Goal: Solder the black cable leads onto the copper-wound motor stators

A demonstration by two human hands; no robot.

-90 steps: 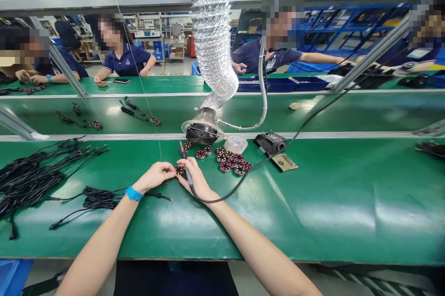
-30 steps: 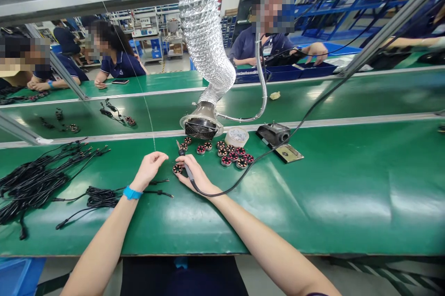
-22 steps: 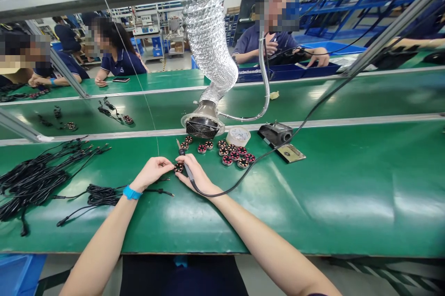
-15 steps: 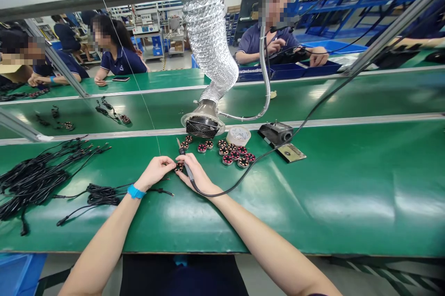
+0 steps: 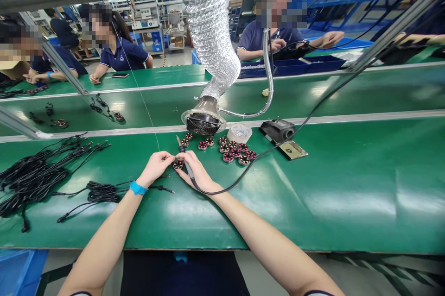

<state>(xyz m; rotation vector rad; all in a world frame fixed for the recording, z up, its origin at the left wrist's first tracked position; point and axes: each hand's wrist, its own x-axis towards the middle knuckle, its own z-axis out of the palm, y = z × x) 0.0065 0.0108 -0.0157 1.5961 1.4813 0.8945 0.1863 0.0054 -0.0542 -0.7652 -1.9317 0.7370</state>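
Left of frame centre, the right hand [image 5: 199, 171] grips a grey pen-shaped soldering iron [image 5: 189, 170] and a small round copper-and-black coil ring [image 5: 178, 165]; alongside, the left hand [image 5: 156, 166] pinches a thin silvery wire [image 5: 151, 122].

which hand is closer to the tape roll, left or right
Right. The right hand, holding the soldering iron, is left of the tape roll and closer to the person's body; the left hand is farther left, on the right hand's other side.
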